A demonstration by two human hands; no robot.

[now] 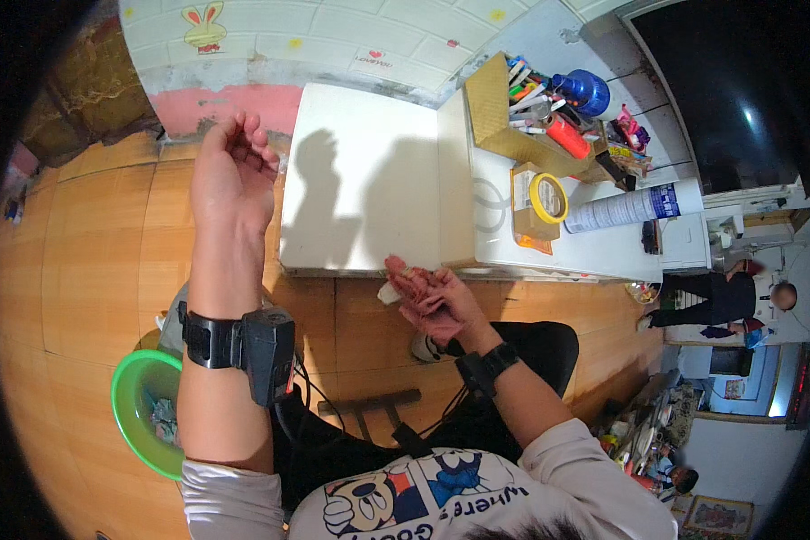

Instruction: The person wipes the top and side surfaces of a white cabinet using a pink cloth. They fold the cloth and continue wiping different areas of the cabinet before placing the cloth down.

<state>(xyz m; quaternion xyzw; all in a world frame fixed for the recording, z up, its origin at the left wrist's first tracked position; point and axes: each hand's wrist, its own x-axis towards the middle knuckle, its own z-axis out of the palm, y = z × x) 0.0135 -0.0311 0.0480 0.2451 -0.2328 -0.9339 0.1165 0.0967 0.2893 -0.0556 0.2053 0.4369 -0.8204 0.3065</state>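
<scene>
My left hand is raised left of the white table, palm turned up and fingers loosely curled. I see nothing held in it. In my right hand is a crumpled pink cloth, gripped at the near edge of the white tabletop. A small white piece shows beside the cloth; what it is I cannot tell. Shadows of my hand and head fall across the tabletop. Both forearms wear black strapped devices, the left one being bulkier.
A cardboard box of pens and a yellow tape roll on a small box stand at right, near a white and blue cylinder. A green basin is at lower left. Another person stands in the background.
</scene>
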